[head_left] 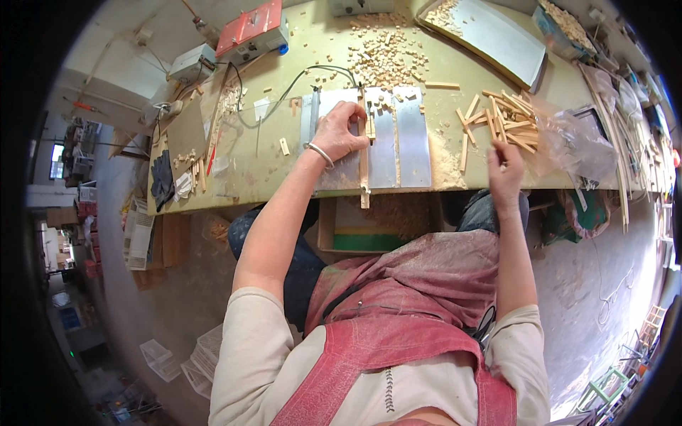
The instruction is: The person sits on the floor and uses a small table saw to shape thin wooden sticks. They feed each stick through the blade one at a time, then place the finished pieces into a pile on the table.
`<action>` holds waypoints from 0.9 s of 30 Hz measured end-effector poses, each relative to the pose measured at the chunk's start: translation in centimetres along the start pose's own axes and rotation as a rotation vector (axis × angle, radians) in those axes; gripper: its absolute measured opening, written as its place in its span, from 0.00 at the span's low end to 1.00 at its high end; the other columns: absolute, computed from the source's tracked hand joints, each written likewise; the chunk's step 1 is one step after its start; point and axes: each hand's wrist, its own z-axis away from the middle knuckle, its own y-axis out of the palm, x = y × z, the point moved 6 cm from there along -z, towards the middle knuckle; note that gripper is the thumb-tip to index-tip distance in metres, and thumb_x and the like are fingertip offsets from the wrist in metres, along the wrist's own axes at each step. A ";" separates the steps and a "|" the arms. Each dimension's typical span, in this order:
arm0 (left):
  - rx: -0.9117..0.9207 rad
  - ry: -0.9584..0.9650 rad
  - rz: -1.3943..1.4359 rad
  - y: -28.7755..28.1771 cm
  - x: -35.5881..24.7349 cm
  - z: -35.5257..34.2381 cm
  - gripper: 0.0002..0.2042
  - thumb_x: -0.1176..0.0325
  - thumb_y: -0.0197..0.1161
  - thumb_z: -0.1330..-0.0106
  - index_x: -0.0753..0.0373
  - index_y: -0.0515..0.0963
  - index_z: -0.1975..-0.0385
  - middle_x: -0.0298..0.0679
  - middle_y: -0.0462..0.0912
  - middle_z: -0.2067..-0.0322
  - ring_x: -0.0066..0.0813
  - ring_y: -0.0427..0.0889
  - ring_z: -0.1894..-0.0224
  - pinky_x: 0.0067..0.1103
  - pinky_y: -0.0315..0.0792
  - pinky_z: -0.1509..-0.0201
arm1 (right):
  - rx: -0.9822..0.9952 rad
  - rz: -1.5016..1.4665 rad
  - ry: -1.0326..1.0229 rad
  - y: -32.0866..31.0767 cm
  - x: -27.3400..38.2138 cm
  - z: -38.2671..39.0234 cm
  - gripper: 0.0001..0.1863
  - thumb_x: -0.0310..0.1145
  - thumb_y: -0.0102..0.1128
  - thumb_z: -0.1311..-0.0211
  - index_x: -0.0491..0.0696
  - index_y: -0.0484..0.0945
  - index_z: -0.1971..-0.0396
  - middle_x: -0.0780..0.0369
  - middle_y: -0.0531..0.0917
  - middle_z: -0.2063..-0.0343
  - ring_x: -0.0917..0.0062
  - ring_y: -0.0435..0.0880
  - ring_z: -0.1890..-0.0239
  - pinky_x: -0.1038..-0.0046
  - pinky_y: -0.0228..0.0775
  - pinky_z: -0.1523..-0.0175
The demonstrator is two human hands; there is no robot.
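Note:
My left hand, a metal bangle at its wrist, rests on a flat metal plate at the bench's front edge. Its thumb and fingers close on a narrow wooden piece beside a wooden guide strip that runs front to back across the plate. Small wooden blocks lie along the plate's far edge. To the right, my right hand is at the near end of a pile of wooden sticks, fingers curled. Whatever lies between those fingertips is too small to make out.
Many cut wooden blocks are heaped behind the plate. A grey tray stands at the far right, a clear plastic bag by the sticks. At left are a red box, black cables and a dark glove. Sawdust lies right of the plate.

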 end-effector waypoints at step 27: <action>-0.011 0.048 -0.033 0.1 0.0 0.2 0.22 0.62 0.77 0.53 0.57 0.81 0.56 0.36 0.79 0.61 0.31 0.78 0.60 0.27 0.77 0.50 | 0.460 0.091 -0.170 18.6 12.1 0.1 0.10 0.38 0.72 0.45 0.53 0.85 0.64 0.63 0.82 0.63 0.66 0.81 0.52 0.61 0.65 0.44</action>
